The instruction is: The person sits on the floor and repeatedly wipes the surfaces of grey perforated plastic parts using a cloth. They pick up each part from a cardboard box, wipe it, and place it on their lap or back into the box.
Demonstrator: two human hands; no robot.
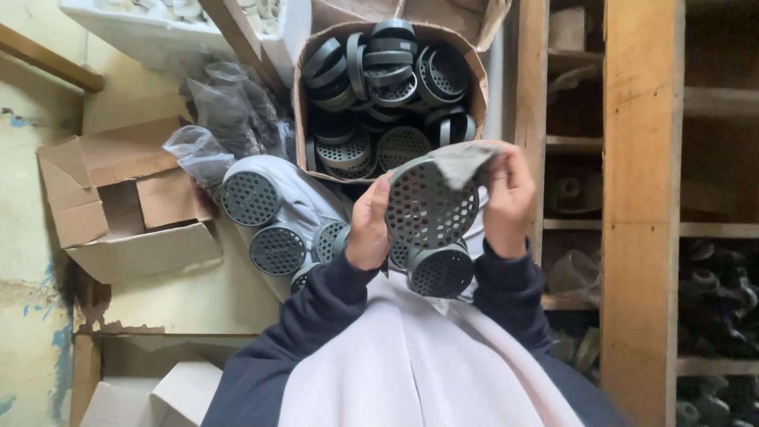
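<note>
My left hand (368,227) grips the left edge of a round grey perforated disc (425,207), held up in front of me. My right hand (507,199) presses a small grey piece of abrasive paper or cloth (465,162) against the disc's upper right rim. Just below the disc lies another round perforated grey part (440,271) on my lap. A row of similar grey perforated caps (273,221) lies to the left of my left hand.
An open cardboard box (303,95) filled with several dark grey perforated rings stands ahead. Clear plastic bags (217,119) and empty cardboard boxes (118,198) lie at left. Wooden shelving (640,198) with dark parts rises at right.
</note>
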